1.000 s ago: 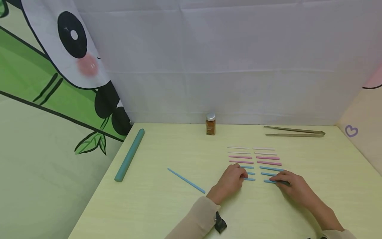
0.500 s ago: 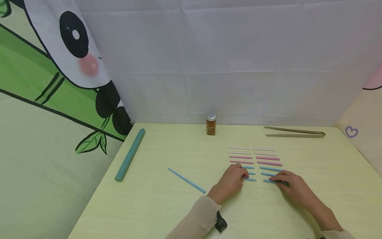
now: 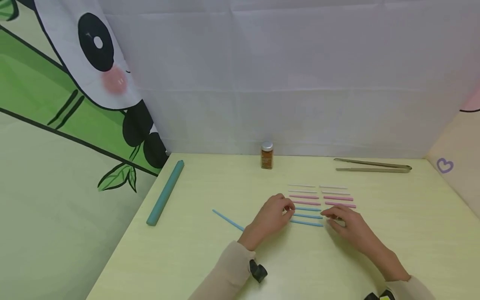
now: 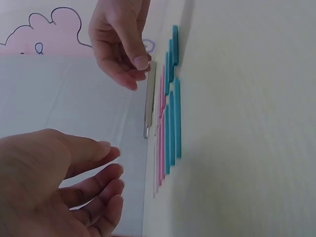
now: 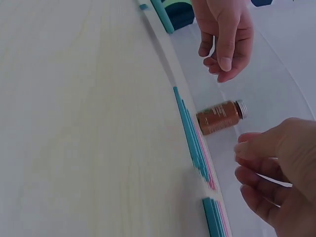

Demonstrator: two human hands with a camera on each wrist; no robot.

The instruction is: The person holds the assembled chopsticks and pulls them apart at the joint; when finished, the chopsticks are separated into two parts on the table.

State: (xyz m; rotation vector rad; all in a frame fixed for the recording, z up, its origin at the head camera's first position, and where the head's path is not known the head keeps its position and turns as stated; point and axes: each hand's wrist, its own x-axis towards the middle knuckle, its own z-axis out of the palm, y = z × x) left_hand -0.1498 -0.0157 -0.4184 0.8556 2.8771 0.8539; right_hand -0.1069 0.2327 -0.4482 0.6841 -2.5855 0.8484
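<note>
Thin sticks lie in two columns on the table, ordered white, pink, blue from back to front. My left hand [image 3: 271, 216] hovers by the left ends of the left column's blue sticks [image 3: 307, 223], fingers loosely bent and holding nothing. Over the right column is my right hand [image 3: 348, 227], also holding nothing, thumb and fingertips apart; it hides the blue sticks there in the head view. Those right-column blue sticks [image 4: 175, 45] show in the left wrist view. Pink sticks [image 3: 338, 198] and white sticks [image 3: 333, 187] lie behind. A separate blue stick [image 3: 228, 219] slants left of my left wrist, partly covered.
A thick teal rod [image 3: 165, 193] lies along the table's left edge. Towards the back stand a small brown jar with a silver lid [image 3: 266, 157] and, farther right, metal tweezers [image 3: 375, 168] lying flat. A pale cloth [image 3: 285, 83] hangs behind the table.
Both hands have let go of the blue sticks and lifted, moving left. The left column's blue sticks are now more fully visible. The view has shifted slightly.
</note>
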